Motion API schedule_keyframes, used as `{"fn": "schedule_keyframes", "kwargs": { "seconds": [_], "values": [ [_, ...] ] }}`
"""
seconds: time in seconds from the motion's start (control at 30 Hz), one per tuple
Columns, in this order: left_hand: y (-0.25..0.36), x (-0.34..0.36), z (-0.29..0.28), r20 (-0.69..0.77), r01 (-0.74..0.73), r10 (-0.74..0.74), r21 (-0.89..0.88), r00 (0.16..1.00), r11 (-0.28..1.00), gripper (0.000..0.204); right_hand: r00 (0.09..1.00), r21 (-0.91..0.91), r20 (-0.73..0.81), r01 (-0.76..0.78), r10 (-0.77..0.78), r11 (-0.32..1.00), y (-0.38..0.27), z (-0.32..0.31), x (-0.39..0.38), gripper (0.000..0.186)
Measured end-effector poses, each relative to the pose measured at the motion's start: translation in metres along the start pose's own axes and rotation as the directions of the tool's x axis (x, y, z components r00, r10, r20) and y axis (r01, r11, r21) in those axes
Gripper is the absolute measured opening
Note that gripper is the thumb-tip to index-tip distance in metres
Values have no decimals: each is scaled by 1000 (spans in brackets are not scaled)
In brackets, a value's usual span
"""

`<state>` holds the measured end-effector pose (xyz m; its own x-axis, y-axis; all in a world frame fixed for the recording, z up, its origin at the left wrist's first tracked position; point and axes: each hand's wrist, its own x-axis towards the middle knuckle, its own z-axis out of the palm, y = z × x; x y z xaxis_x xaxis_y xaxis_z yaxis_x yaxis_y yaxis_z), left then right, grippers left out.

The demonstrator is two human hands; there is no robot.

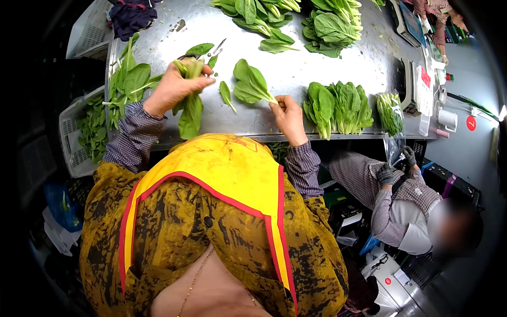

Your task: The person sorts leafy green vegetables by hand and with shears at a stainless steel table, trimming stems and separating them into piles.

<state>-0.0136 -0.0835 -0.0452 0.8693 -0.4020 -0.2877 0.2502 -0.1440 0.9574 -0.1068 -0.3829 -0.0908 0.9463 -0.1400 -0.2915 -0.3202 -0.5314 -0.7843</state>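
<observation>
My left hand [178,89] is closed round a small bunch of leafy greens [191,113], whose leaves hang below the fingers. Between the fingertips of my right hand [289,119] is the stem end of a leafy green [250,83], its broad leaves pointing away to the left over the metal table [280,66]. One narrow loose leaf [226,96] lies between the two hands. Just beyond my left hand are another leaf [200,49] and a thin pointed metal tool [219,46], partly hidden. Loose greens [133,79] spread along the table's left edge.
Upright bunches of greens [340,110] stand right of my right hand; more bunches [331,33] lie at the far side. A white crate [71,129] holds leaves at left. Scales [409,87] line the right end. A gloved co-worker [406,211] handles a bagged bunch [390,113].
</observation>
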Motion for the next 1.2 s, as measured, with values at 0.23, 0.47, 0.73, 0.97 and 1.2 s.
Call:
{"fn": "schedule_keyframes", "kwargs": {
  "seconds": [0.23, 0.47, 0.73, 0.97, 1.2],
  "values": [
    [48, -16, 22, 47, -338, 335, 162, 941, 927, 19, 861, 27, -69, 506, -503, 862, -90, -7, 6, 20],
    [44, -14, 5, 121, -235, 228, 49, 966, 971, 28, 862, 338, 170, 405, -478, 849, -135, 19, 24, 23],
    [-9, -23, -22, 46, 24, -17, -172, 999, 985, 16, 786, 370, 377, 358, -490, 858, -145, 64, 46, 18],
    [-12, -62, -76, 18, 214, -216, -220, 976, 952, 17, 609, -29, 706, 535, -362, 844, -117, 67, 79, 28],
    [-23, -66, -84, -30, 186, -236, -525, 971, 830, 27, 869, -9, 405, 315, -284, 949, -118, 145, 96, 58]
  ]
}}
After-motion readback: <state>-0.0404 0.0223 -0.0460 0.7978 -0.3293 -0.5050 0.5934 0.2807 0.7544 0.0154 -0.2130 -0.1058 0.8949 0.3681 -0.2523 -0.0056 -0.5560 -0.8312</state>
